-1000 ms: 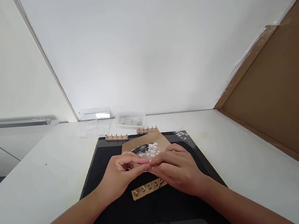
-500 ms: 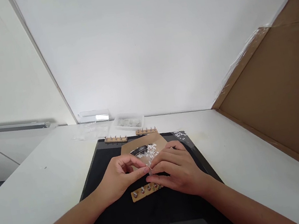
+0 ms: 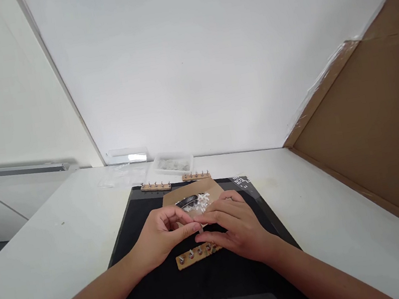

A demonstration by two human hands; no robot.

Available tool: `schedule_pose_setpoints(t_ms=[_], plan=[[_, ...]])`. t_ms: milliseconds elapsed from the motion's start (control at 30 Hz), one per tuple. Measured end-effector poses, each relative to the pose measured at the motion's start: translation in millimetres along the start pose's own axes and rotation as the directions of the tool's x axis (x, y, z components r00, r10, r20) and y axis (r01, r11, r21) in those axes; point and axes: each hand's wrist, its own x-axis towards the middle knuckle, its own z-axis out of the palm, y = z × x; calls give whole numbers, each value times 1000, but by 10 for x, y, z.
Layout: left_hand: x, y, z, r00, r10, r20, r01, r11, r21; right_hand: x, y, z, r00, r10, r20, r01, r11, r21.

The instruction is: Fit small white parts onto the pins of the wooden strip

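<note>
My left hand has its thumb and index finger pinched on a small pale piece, too small to name; part of it shows below the fingertips. Against that pinch rests the index fingertip of my right hand. Its thumb is held apart, lower down, and its other fingers reach forward. Just below both hands lies a tan strip with several metal studs, its right end under my right hand. Beyond the fingers, a brown sheet carries a heap of small white bits and dark tweezers.
A black mat covers the middle of the white table. Two more studded strips lie at its far edge, the left one and the right one. Behind stands a clear tray. White bits sit at the mat's far right corner.
My right index finger has shifted slightly left onto my left fingertips. My left hand keeps its pinch. The whole view has shifted a little.
</note>
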Motion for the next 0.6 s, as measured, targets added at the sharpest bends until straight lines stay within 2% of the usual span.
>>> schedule_pose_setpoints(t_ms=[233, 333, 467, 600], plan=[[-11, -7, 2, 1000, -12, 10, 12, 999, -37, -14, 2, 14, 1000, -3, -13, 3, 1000, 5], [9, 16, -43, 999, 24, 33, -24, 1000, 11, 1, -12, 9, 1000, 14, -7, -14, 1000, 17], [77, 68, -189, 980, 190, -65, -170, 956, 238, 38, -70, -6, 999, 19, 28, -20, 999, 49], [134, 62, -311, 907, 369, -201, -218, 822, 525, 72, -184, 13, 994, 5, 105, -12, 998, 65]])
